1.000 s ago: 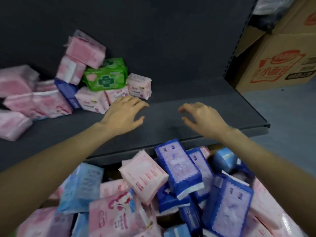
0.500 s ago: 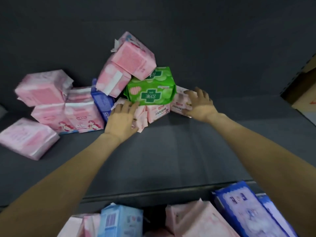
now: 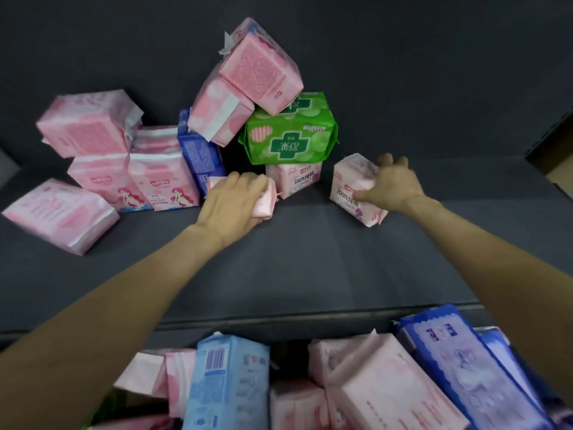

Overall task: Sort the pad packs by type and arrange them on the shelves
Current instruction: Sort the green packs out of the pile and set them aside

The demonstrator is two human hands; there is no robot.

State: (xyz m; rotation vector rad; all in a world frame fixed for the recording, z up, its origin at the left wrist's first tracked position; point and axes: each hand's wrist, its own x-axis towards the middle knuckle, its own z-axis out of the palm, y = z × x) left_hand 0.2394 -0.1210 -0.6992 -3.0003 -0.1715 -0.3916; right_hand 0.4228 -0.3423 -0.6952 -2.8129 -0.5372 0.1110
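A jumbled heap of pad packs lies at the back of the dark shelf (image 3: 310, 265). My left hand (image 3: 231, 201) grips a small pale pink pack (image 3: 266, 201) at the foot of the heap. My right hand (image 3: 392, 184) grips a matching pale pink pack (image 3: 348, 184), pulled a little to the right, apart from the heap. A third such pack (image 3: 294, 180) stands between them under a green pack (image 3: 290, 135). Two larger pink packs (image 3: 260, 66) perch on top, and a dark blue pack (image 3: 201, 153) leans beside them.
Further pink packs (image 3: 102, 169) stand and lie at the left of the shelf. Below the shelf's front edge sits a pile of loose packs: light blue (image 3: 229, 383), pink (image 3: 387, 386), dark blue (image 3: 465, 361). A cardboard box corner (image 3: 558, 159) shows at the right.
Both hands reached from the shelf's front to the heap and closed on small pale pink packs. The right hand has drawn its pack to the right, away from the heap.
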